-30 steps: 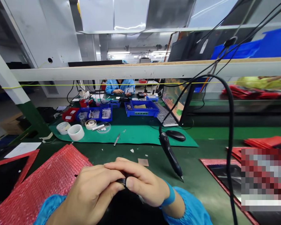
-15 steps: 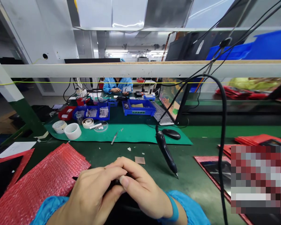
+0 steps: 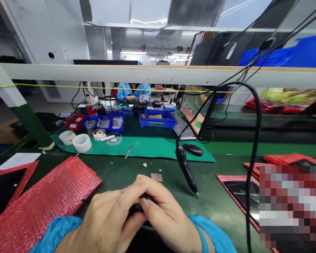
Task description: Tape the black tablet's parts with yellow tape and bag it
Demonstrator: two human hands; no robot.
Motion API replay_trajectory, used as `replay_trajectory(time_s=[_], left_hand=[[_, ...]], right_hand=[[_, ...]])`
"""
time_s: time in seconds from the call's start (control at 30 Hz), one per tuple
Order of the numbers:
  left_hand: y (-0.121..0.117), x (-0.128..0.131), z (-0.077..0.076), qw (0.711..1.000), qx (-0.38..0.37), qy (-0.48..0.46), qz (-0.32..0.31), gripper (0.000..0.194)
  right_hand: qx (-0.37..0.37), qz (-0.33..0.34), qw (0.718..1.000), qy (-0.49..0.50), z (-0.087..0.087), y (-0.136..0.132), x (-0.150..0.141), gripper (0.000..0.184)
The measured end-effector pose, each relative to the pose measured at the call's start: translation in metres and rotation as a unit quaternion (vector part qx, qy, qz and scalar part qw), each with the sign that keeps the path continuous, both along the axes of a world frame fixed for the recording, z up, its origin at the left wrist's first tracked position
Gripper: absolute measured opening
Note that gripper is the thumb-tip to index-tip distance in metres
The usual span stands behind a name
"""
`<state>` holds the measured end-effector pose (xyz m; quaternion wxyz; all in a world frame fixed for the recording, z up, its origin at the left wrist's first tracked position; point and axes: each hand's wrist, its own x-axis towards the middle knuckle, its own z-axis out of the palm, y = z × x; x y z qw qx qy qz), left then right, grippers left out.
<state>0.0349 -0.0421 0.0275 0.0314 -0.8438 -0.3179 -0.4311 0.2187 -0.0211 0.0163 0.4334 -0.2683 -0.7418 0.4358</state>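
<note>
My left hand [image 3: 105, 218] and my right hand [image 3: 165, 216] are close together at the front of the bench, their fingers curled inward and touching. Between them is something small and dark, mostly covered by the fingers, so I cannot make out its kind. A thin dark tip pokes out at the left of my left hand. Below my hands a black surface shows in part. Just beyond my right hand lies a small brown square piece [image 3: 156, 177]. A black electric screwdriver [image 3: 185, 170] hangs on its cable to the right, bit pointing down.
Red bubble-wrap bags [image 3: 47, 193] lie at left. Tape rolls [image 3: 82, 143], tweezers [image 3: 128, 152] and a blue parts tray [image 3: 158, 121] sit on the green mat. Beside a monitor lies a mouse [image 3: 193, 149]. At right is a bagged dark panel [image 3: 239, 191]. Across the bench sits a co-worker [image 3: 131, 92].
Both hands stay together and have shifted slightly to the right in the picture, with small finger movements. The view has tilted slightly. Nothing else has visibly moved.
</note>
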Motion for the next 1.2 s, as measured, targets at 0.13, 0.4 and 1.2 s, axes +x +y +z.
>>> replay_trajectory(time_s=[0.13,0.4,1.2], left_hand=[[0.004,-0.004,-0.004,1.000,-0.008,-0.005,0.025,0.029],[0.016,-0.014,-0.012,0.992,-0.072,-0.019,0.104,0.036],[0.025,-0.019,-0.015,0.998,-0.006,-0.045,0.043,0.026]], right_hand=[[0.028,-0.004,1.000,0.007,-0.006,0.002,-0.004,0.028],[0.031,-0.071,0.995,0.066,-0.024,0.019,-0.009,0.035],[0.090,-0.118,0.988,0.036,-0.024,0.025,-0.011,0.017]])
